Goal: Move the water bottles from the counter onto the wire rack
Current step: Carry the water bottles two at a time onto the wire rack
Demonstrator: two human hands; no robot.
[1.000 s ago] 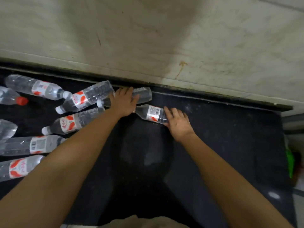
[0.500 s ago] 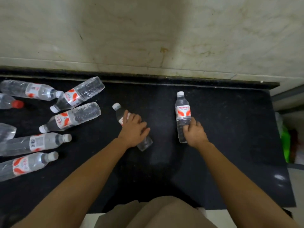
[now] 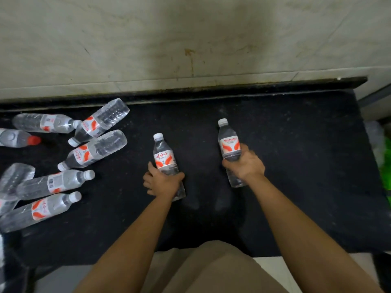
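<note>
Nearest the camera, both forearms reach out over the black worktop (image 3: 296,187). The left hand (image 3: 161,182) is wrapped around the lower body of one water bottle (image 3: 164,157), and the right hand (image 3: 245,163) is wrapped likewise around a second bottle (image 3: 229,142); each is held cap away from the person, label showing, probably so that two go in one trip. Off to the left, the remaining bottles (image 3: 93,151) lie on their sides in a loose heap, one with a red cap (image 3: 33,140), not yet moved. Beyond them the stained wall (image 3: 190,39) closes the worktop. The wire rack is not in view.
</note>
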